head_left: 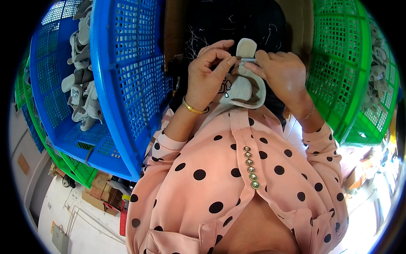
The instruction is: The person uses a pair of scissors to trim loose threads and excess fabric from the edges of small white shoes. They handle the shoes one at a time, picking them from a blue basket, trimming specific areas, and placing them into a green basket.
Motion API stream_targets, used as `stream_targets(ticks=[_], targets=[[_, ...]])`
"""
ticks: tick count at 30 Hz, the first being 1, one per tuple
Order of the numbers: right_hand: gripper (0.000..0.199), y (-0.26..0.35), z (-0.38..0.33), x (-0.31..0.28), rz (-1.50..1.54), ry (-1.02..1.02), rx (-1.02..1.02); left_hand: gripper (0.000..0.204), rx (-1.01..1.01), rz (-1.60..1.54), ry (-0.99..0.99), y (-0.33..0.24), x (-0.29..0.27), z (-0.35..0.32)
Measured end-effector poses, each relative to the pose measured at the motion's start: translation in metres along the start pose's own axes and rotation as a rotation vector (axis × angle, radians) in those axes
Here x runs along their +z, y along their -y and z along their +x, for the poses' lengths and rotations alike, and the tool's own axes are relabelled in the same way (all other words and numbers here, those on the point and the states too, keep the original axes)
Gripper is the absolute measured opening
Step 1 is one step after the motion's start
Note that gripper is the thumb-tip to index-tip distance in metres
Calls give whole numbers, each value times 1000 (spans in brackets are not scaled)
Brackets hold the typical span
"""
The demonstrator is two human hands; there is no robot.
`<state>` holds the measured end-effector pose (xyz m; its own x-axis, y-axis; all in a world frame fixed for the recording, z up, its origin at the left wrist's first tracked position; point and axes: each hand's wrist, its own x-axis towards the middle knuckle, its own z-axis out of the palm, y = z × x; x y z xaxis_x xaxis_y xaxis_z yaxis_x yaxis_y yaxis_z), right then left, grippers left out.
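Left hand (204,76), thumb and forefinger pinched together, contents indistinct, sits left of the pale shoe (242,88), whose length seemingly runs bodyward, while the nearer right hand (284,73) pinches its far end.

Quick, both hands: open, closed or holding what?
Left hand: closed, thumb and forefinger pinched; what's between them can't be told.
Right hand: closed, apparently on a slim silvery tool at the grey shoe.
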<state>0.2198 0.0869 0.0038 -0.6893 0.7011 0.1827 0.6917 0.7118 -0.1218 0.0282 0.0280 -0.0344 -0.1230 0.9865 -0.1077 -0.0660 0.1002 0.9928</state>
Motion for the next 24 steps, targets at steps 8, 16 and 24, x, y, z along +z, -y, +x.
stream_targets(ticks=[8,16,24], targets=[[35,-16,-5,3,957,16,471,42,492,1028,-328,-25,-25,13],[32,-5,-5,10,973,66,542,29,-383,-27,212,-30,7,11],[45,-5,-18,-17,215,16,163,21,-616,-153,49,-47,-8,5]])
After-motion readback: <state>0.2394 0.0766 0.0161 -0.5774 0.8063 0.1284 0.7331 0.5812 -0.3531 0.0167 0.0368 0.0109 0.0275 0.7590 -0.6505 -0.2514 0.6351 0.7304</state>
